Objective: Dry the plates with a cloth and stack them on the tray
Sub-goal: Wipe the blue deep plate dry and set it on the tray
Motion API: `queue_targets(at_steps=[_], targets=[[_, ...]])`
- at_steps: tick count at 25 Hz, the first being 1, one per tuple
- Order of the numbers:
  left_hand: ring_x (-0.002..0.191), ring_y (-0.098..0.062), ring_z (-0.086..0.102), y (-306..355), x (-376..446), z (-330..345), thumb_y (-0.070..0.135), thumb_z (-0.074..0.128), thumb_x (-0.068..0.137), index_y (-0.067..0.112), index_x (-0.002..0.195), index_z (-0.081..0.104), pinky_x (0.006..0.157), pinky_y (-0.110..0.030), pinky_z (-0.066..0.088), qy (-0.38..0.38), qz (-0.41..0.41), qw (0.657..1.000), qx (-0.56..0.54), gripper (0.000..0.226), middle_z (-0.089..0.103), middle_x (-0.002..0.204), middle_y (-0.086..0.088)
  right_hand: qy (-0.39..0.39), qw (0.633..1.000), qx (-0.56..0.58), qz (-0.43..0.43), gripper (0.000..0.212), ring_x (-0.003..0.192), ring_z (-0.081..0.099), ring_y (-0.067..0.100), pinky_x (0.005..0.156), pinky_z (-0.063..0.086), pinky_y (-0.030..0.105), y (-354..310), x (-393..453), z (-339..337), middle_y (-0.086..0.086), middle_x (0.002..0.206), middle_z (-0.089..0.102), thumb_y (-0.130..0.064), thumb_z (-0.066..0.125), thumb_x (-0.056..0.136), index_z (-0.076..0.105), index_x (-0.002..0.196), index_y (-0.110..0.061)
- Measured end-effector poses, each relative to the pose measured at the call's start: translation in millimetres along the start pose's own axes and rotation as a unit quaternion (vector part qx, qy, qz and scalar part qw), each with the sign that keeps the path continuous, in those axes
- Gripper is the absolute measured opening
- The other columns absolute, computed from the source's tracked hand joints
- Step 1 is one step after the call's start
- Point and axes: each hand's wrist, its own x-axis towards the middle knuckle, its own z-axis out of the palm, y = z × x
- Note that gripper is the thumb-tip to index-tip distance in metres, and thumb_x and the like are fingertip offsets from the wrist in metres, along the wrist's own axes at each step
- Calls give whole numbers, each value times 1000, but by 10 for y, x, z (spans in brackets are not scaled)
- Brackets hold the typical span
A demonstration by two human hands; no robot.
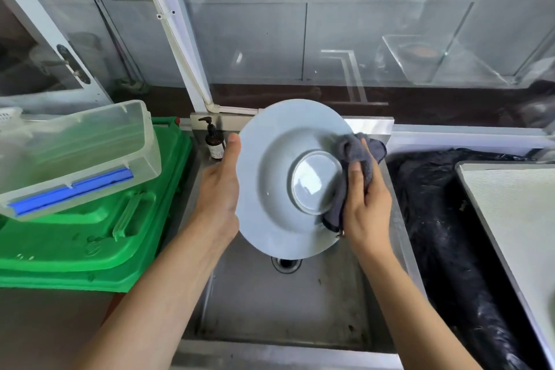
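Over on the left, a clear box (81, 156) sat on green trays (99, 237). Next to them, the left hand (220, 186) gripped the rim of the pale plate (288, 180), holding it over the sink (285, 303) bottom side up so it could be wiped. On the right, the right hand (365, 204) pressed a bunched grey cloth (353, 159) against the plate to dry it.

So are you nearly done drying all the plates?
Hard to say. No dried plates show stacked anywhere, so nothing looks finished. In hand: the left hand holds a pale blue plate by its rim over the steel sink, underside facing up, while the right hand presses a grey cloth against it. Left: finishing this plate and putting it on the tray, perhaps the grey one at right.
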Motion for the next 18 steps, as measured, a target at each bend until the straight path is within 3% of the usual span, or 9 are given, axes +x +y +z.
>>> queue_targets(at_steps=[2, 5, 8, 11, 15, 18], targets=[[69, -13, 76, 9, 47, -26, 67, 62, 87, 35, 73, 79, 50, -30, 56, 17, -21, 999, -26, 39, 79, 85, 7, 21, 1000, 0, 6, 51, 148, 38, 5, 119, 37, 44, 119, -241, 27, -14, 157, 46, -49, 39, 107, 40, 156, -33], [71, -14, 76, 13, 86, -12, 64, 63, 87, 34, 72, 80, 51, -29, 56, 25, -24, 998, -60, 38, 79, 87, 5, 43, 999, -29, -17, 54, 155, 23, 10, 125, 23, 39, 235, -721, 106, -16, 165, 30, -46, 36, 108, 27, 160, -38], [70, -13, 76, 4, 101, 26, 60, 65, 88, 22, 89, 78, 50, -28, 56, 46, -23, 994, -92, 40, 79, 85, 7, -32, 983, -82, -161, 55, 157, 19, 23, 128, 9, 38, 252, -1127, 205, -4, 170, 22, -35, 35, 109, 23, 162, -29], [77, -15, 77, -20, 96, 64, 62, 65, 87, 23, 101, 72, 57, -30, 59, 34, -31, 994, -96, 43, 79, 90, 5, -122, 926, -177, -309, 56, 155, 27, 22, 126, 16, 40, 178, -1232, 308, -2, 169, 23, -23, 44, 105, 31, 160, -19], [65, -15, 75, -44, 59, 118, 61, 63, 89, 19, 88, 73, 45, -25, 54, 34, -27, 997, -66, 43, 78, 77, 2, -90, 891, -241, -373, 54, 154, 29, 20, 127, 18, 41, -103, -946, 349, 2, 165, 31, -14, 48, 101, 42, 154, -12], [80, -20, 77, 5, 55, 65, 63, 63, 88, 17, 101, 73, 59, -28, 59, 13, -16, 997, -73, 49, 80, 90, -4, -63, 888, -256, -378, 48, 153, 31, 22, 127, 19, 45, -378, -690, 329, 8, 161, 39, -15, 52, 103, 49, 150, -8]])
